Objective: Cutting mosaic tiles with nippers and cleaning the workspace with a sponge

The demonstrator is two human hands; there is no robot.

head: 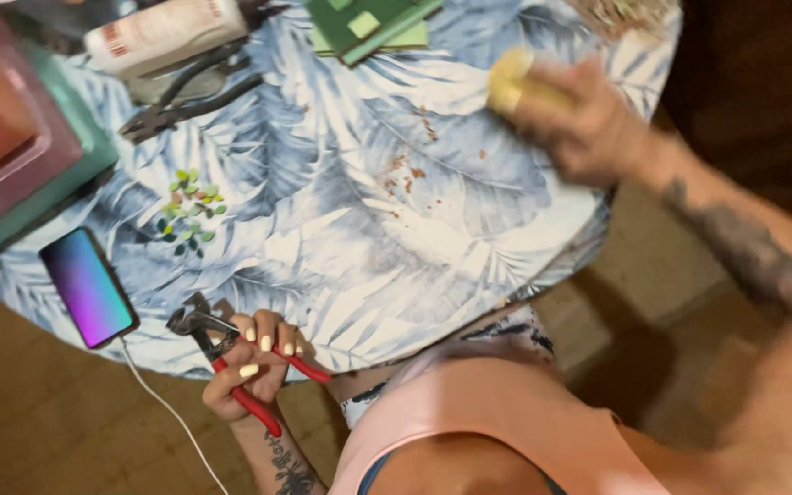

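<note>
At nine o'clock on the round tabletop (359, 211), covered in a blue-and-white leaf-print cloth, sit stacked translucent pink and teal plastic boxes (11, 147). Below them, at eight o'clock, lies a smartphone with a glowing purple-blue screen (89, 287) on a white cable. Just beside it, at the six o'clock edge, the left hand (249, 367) holds red-handled metal nippers (231, 353), fingers wrapped around both grips. They look stiff, fairly heavy and steel-jawed, best taken by the coated handles. Small green tile pieces (190, 206) lie scattered near ten o'clock, dark pliers (185, 101) above them. At two o'clock the blurred right hand (579, 119) closes its fingers on a soft-looking yellow sponge-like lump (515, 78).
</note>
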